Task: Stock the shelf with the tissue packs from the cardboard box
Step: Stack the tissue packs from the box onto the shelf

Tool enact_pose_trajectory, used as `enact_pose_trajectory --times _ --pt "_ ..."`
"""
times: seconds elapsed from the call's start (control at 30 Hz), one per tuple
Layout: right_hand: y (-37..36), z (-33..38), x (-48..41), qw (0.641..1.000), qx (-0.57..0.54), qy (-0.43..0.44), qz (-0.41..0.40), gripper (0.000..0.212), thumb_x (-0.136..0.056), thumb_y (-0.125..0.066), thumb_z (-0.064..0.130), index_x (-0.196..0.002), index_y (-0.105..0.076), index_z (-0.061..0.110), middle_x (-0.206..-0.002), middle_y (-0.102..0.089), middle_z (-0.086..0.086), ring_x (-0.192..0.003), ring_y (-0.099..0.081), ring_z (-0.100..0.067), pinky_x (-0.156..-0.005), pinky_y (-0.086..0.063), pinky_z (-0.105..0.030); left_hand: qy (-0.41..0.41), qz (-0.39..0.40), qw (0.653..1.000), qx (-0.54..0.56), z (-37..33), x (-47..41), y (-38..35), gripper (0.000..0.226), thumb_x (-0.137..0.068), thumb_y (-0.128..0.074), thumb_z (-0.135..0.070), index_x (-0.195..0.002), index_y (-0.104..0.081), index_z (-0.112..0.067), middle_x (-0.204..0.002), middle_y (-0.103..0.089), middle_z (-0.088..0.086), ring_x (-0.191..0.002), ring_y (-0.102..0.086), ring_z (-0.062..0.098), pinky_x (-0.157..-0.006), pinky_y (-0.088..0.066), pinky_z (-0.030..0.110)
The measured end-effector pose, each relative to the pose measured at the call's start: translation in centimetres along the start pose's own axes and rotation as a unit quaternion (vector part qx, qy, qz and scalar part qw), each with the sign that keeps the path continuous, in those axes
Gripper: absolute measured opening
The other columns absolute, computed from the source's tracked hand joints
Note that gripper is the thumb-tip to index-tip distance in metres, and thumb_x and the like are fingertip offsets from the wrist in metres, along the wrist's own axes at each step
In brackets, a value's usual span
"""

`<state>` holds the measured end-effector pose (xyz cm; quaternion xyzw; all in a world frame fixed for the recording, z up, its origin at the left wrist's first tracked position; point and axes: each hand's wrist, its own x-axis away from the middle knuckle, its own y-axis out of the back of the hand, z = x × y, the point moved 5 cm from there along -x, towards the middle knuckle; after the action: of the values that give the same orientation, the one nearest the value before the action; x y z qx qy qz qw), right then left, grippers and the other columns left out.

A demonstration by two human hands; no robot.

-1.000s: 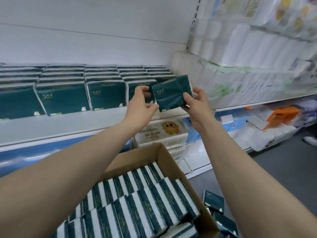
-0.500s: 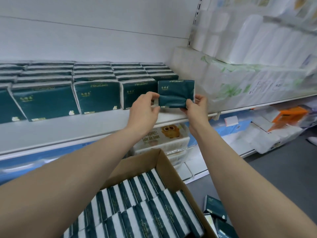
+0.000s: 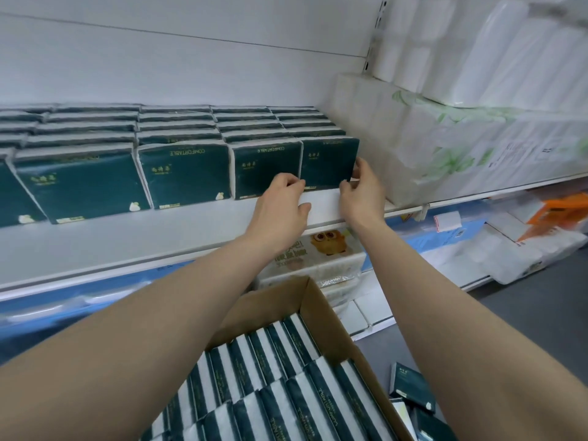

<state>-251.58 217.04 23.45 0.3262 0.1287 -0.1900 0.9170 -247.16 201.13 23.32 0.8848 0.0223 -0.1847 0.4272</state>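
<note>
A dark green tissue pack (image 3: 327,160) stands upright on the white shelf (image 3: 133,237), at the front of the rightmost row. My left hand (image 3: 281,202) pinches its lower left corner. My right hand (image 3: 361,189) grips its right edge and lower right corner. Several rows of the same green packs (image 3: 184,170) fill the shelf to the left. Below, an open cardboard box (image 3: 318,316) holds several more packs (image 3: 273,374) standing on edge.
Large white bundles of toilet paper (image 3: 445,141) press against the right side of the row. A lower shelf holds an owl-printed tissue bundle (image 3: 327,249). Loose green packs (image 3: 413,389) lie on the grey floor right of the box.
Both hands carried the pack from a tilted hold in the air down and back onto the shelf. It now stands upright at the front of the rightmost row.
</note>
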Motion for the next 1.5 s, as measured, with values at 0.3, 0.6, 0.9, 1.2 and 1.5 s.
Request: enact_pose_trajectory --times 0.3,0.6,0.9,1.2,1.5 --pt "-0.3 0.3 0.3 0.997 0.051 0.015 0.053 0.048 -0.101 -0.041 0.008 -0.147 -0.040 0.021 -0.137 -0.058 -0.006 -0.121 -0.056 -0.027 -0.101 -0.047 -0.039 -0.007 0.010 1.000 -0.028 0.1 -0.2 -0.4 0.051 -0.098 -0.051 -0.021 -0.146 -0.040 -0.009 -0.151 -0.039 0.005 -0.129 -0.047 0.025 -0.108 -0.037 0.035" --pt "2.8 1.8 6.4 1.000 -0.002 0.007 0.007 0.046 -0.101 -0.043 0.002 -0.141 -0.049 0.024 -0.142 -0.052 0.003 -0.126 -0.051 -0.013 -0.109 -0.043 -0.034 0.015 -0.047 0.992 0.116 0.0 3.4 2.9 0.041 -0.097 -0.052 -0.011 -0.137 -0.054 -0.020 -0.139 -0.051 0.000 -0.117 -0.055 0.014 -0.103 -0.044 0.029" --pt "2.3 5.8 16.3 0.996 -0.056 0.043 0.056 0.042 -0.098 -0.048 0.000 -0.135 -0.055 0.019 -0.136 -0.057 0.002 -0.122 -0.054 -0.012 -0.107 -0.047 -0.036 0.008 -0.090 0.983 0.158 1.7 12.2 8.3 0.034 -0.093 -0.059 -0.008 -0.123 -0.062 -0.022 -0.119 -0.062 -0.006 -0.101 -0.058 0.005 -0.091 -0.050 0.020" --pt "-1.8 9.8 27.4 0.984 -0.045 0.074 0.158 0.036 -0.098 -0.055 0.010 -0.132 -0.058 0.022 -0.130 -0.060 0.006 -0.115 -0.056 -0.007 -0.100 -0.048 -0.027 0.030 -0.010 0.990 0.134 6.5 21.8 12.7 0.031 -0.088 -0.066 -0.015 -0.119 -0.065 -0.021 -0.110 -0.067 -0.004 -0.098 -0.063 0.007 -0.093 -0.049 0.024" --pt "-7.7 11.5 35.6 0.946 0.024 0.071 0.314 0.029 -0.091 -0.067 0.013 -0.119 -0.067 0.014 -0.110 -0.067 0.000 -0.101 -0.062 -0.019 -0.096 -0.049 -0.036 0.047 0.140 0.986 0.074 12.1 30.2 13.8 0.028 -0.085 -0.072 -0.012 -0.112 -0.068 -0.017 -0.107 -0.068 -0.005 -0.095 -0.065 0.008 -0.091 -0.053 0.033"
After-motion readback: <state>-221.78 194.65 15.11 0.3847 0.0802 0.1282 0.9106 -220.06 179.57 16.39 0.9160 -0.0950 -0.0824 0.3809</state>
